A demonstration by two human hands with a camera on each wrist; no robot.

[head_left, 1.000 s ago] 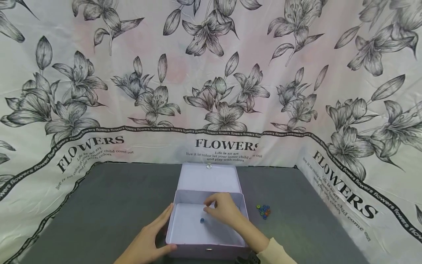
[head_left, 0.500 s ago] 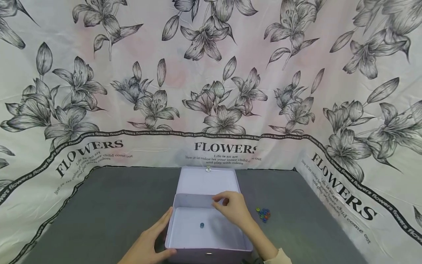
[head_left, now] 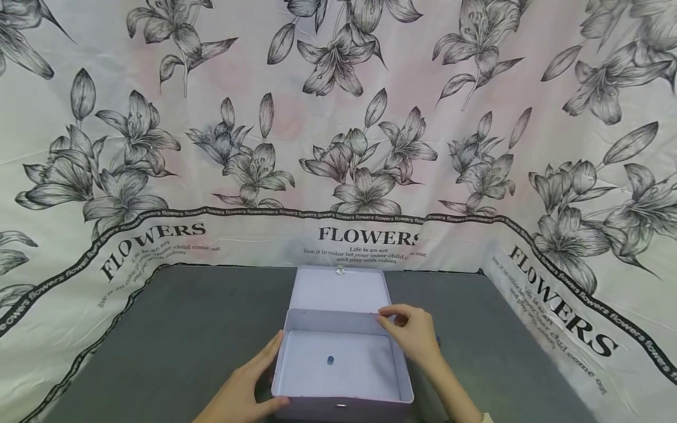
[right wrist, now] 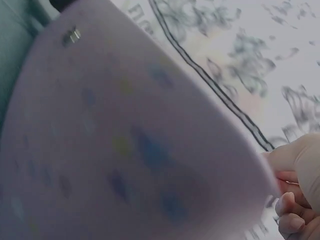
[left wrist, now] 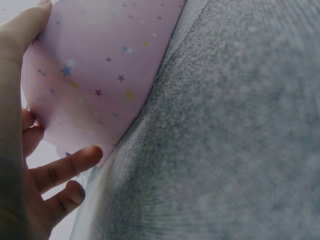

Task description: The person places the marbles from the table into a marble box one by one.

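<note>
Right hand (head_left: 412,333) has moved rightward to the far-right rim of the open box (head_left: 307,406), mostly hiding the beads (head_left: 438,340); thumb and forefinger nearly meet, any hold unclear. Left hand (head_left: 245,385), fingers apart, touches the box; one blue bead (head_left: 330,360) lies inside.

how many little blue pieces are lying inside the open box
1. The little blue piece lies on the floor of the box, near its middle. Any tucked against the near side could be hidden, and the right hand covers the far right corner.
</note>
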